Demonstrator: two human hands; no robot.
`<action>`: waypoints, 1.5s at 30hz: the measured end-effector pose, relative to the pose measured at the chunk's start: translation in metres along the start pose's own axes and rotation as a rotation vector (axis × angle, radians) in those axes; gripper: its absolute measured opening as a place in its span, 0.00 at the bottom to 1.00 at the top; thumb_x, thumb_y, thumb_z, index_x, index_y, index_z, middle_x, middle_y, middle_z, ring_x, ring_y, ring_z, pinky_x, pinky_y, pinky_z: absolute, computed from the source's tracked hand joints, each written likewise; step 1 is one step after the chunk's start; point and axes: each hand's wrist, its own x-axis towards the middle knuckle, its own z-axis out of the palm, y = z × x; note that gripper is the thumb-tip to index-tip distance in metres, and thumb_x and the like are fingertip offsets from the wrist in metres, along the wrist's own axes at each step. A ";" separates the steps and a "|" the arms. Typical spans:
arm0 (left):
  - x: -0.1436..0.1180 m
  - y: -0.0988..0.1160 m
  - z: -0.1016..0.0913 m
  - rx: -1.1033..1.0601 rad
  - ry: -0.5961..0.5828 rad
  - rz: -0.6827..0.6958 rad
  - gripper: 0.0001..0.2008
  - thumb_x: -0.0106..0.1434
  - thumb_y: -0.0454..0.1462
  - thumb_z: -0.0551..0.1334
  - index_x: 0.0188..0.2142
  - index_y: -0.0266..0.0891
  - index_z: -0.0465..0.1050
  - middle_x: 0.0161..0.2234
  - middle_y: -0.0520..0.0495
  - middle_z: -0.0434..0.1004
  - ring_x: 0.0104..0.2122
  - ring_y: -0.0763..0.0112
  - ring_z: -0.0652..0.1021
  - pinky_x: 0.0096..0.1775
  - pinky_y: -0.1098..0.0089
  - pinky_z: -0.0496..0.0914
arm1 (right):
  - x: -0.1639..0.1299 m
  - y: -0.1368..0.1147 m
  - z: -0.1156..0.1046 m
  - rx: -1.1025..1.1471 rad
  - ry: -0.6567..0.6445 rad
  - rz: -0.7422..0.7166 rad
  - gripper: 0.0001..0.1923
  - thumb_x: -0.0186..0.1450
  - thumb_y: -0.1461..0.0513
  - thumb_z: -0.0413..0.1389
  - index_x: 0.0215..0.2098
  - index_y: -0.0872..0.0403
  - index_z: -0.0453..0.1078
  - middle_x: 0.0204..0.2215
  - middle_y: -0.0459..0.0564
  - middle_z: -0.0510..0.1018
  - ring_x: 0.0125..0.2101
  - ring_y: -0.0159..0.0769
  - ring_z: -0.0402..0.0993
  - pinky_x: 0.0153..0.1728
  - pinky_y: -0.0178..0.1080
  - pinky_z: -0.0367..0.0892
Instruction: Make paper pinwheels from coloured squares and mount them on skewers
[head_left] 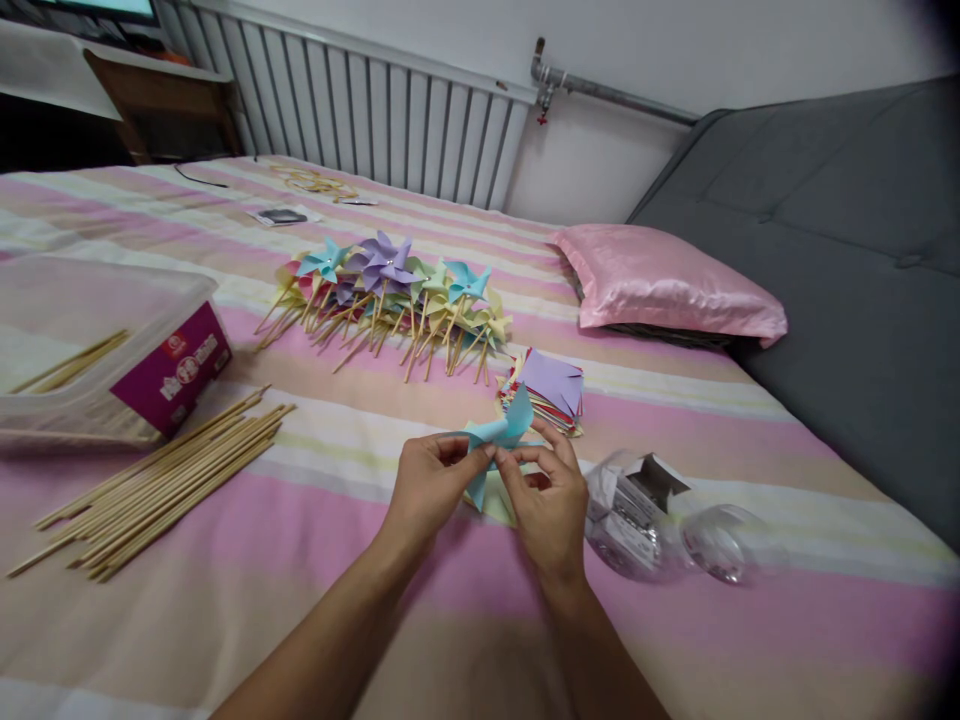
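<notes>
Both my hands meet over the striped bedspread (315, 560) and pinch one light blue paper piece (501, 436) that is partly folded into pinwheel blades. My left hand (429, 482) grips its left side, my right hand (550, 503) its right side. Just behind them lies a stack of coloured paper squares (551, 390) with a purple one on top. Further back is a pile of finished pinwheels on sticks (390, 295). A bundle of loose wooden sticks (161, 482) lies to the left.
A clear plastic box (97, 340) with a purple label and more sticks sits at far left. A clear plastic container (645, 515) lies on its side by my right hand. A pink pillow (664, 285) and grey sofa (840, 250) are right; a radiator (390, 110) is behind.
</notes>
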 end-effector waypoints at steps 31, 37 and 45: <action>0.003 0.001 -0.010 -0.035 -0.166 -0.142 0.10 0.47 0.39 0.65 0.20 0.33 0.69 0.18 0.53 0.66 0.19 0.79 0.63 0.24 0.75 0.56 | 0.009 0.001 -0.008 0.534 -0.150 0.303 0.25 0.54 0.60 0.62 0.48 0.52 0.61 0.27 0.46 0.77 0.25 0.30 0.73 0.27 0.32 0.67; 0.004 0.000 -0.011 -0.033 -0.145 -0.147 0.10 0.47 0.39 0.65 0.20 0.33 0.69 0.18 0.52 0.67 0.19 0.79 0.64 0.24 0.75 0.56 | 0.009 0.003 -0.008 0.346 -0.104 0.149 0.24 0.56 0.58 0.60 0.50 0.50 0.64 0.37 0.50 0.75 0.28 0.30 0.71 0.27 0.32 0.67; 0.005 0.000 -0.012 -0.026 -0.146 -0.122 0.11 0.47 0.39 0.65 0.19 0.33 0.69 0.18 0.53 0.67 0.19 0.79 0.64 0.24 0.75 0.57 | 0.010 0.008 -0.010 0.269 -0.117 0.148 0.12 0.56 0.57 0.59 0.36 0.55 0.72 0.25 0.45 0.74 0.21 0.28 0.67 0.24 0.32 0.65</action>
